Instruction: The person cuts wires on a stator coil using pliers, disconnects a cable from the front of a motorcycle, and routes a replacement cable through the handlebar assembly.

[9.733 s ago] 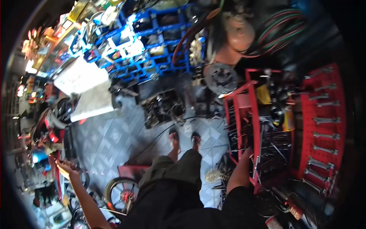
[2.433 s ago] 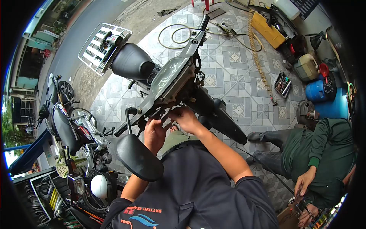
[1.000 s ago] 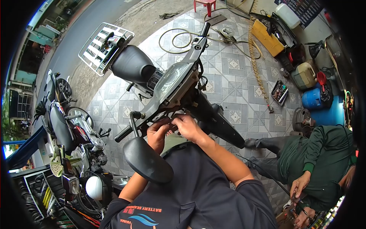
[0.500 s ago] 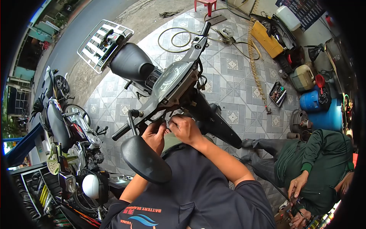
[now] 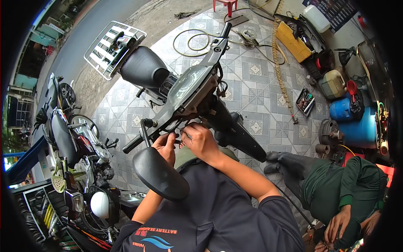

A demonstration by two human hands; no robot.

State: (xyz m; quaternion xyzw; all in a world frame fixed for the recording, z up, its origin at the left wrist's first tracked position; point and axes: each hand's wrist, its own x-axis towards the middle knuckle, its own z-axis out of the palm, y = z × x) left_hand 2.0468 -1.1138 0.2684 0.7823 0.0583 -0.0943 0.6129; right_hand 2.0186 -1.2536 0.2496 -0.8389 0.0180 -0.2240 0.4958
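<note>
A motorbike (image 5: 189, 90) with its front cover off stands before me, dark wires (image 5: 178, 124) hanging below its instrument cluster (image 5: 184, 87). Under the handlebar (image 5: 133, 144), my left hand (image 5: 166, 148) is closed, thumb and fingers pinched together near the wires. My right hand (image 5: 200, 141) is close beside it, fingers bent in a pinch. Something small and dark shows between the two hands, too small to name. A black mirror (image 5: 160, 174) on its stalk covers part of my left forearm.
A co-worker in a green top (image 5: 336, 185) sits at the right, hands low. Other motorbikes (image 5: 63, 134) stand at the left. A tool tray (image 5: 305, 102), a coiled hose (image 5: 277, 67), a yellow box (image 5: 294, 42) and blue containers (image 5: 360, 128) are on the right.
Both my hands have moved slightly left, still pinched near the wires. The co-worker's hands have moved lower and the upper body has shifted.
</note>
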